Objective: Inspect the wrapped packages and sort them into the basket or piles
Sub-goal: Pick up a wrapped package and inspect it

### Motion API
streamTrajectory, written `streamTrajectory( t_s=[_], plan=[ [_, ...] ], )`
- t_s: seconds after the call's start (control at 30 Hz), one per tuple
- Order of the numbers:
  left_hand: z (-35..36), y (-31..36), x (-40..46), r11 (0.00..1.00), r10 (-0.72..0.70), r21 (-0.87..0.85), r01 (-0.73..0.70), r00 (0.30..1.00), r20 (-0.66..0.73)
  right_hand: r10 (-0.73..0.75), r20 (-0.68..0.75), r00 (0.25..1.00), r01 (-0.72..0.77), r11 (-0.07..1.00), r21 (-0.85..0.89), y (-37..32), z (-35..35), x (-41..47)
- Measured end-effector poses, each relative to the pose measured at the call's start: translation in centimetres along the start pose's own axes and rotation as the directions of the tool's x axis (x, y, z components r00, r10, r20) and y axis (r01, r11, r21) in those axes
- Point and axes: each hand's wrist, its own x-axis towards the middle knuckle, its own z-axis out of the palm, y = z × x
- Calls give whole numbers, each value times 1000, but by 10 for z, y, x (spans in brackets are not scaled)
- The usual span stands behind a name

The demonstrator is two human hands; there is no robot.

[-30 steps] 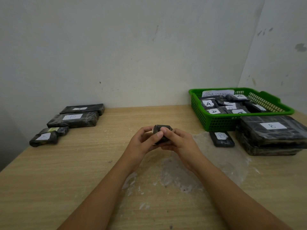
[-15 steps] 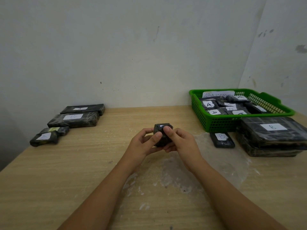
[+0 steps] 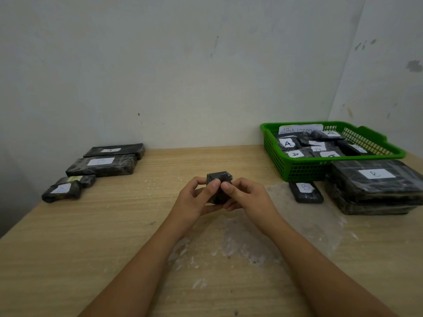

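Our worktop (image 3: 114, 236) carries a green basket (image 3: 297, 170) of labelled packages at the far right, a big stack of packages (image 3: 375, 186) beside it, and four more packages in a pile (image 3: 100, 165) far left. Both our forearms reach forward to the middle. Our left hand (image 3: 194, 200) and right hand (image 3: 249, 200) meet around a small black package (image 3: 218, 179), raised above the worktop, fingers (image 3: 214, 186) curled behind it, thumbs pressing its near face.

The small package (image 3: 219, 184) I hold looks wrapped in glossy black plastic film, I think. My table (image 3: 114, 236) is matt pale wood grain; the green basket (image 3: 297, 172) is perforated plastic.
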Motion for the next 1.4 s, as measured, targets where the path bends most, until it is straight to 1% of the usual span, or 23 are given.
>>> streamTrajectory(
  t_s=[0.1,0.23,0.33,0.43,0.53,0.67,0.8,0.9,1.0,1.07,1.1,1.17,1.23,1.33,1.4],
  plan=[
    [0,-1,0,1000,-21,-8,21,1000,16,-19,-18,1000,19,1000,-22,1,-1,1],
    [1,2,0,998,-61,0,61,998,0,-30,12,999,30,999,-34,1,-4,3],
    [0,10,1,985,-168,19,169,986,-21,-47,45,998,49,998,-46,4,-9,6],
    [-4,16,1,966,-257,7,257,966,-14,-43,79,996,52,993,-108,7,-12,9],
    [-10,19,1,971,-238,-38,238,971,1,-64,122,990,83,984,-155,5,-16,9],
    [-19,16,4,975,-188,-107,192,981,49,-31,198,980,47,996,-77,-2,-17,6],
    [-22,11,4,982,-151,-99,162,982,113,50,127,991,-46,998,-36,-4,-13,5],
    [-23,7,4,991,-122,-32,129,979,164,92,131,987,-94,996,9,-1,-13,7],
    [-22,5,5,995,-91,56,82,979,181,53,116,992,-58,998,39,-1,-14,8],
    [-21,8,4,994,-82,88,70,987,139,2,100,995,-6,999,32,-2,-16,8],
    [-19,11,3,992,-97,94,87,990,105,-24,97,995,21,999,27,-3,-16,8],
    [-17,15,1,983,-169,83,165,984,55,-76,95,993,76,997,5,-3,-17,8],
    [-16,15,0,974,-218,71,214,975,50,-119,104,987,122,992,-27,-4,-15,8],
    [-13,14,0,974,-225,29,223,972,74,-159,105,982,162,987,-17,-3,-12,7],
    [-11,13,1,983,-181,-19,183,980,79,-161,110,981,163,986,-14,-3,-11,6]
  ],
)
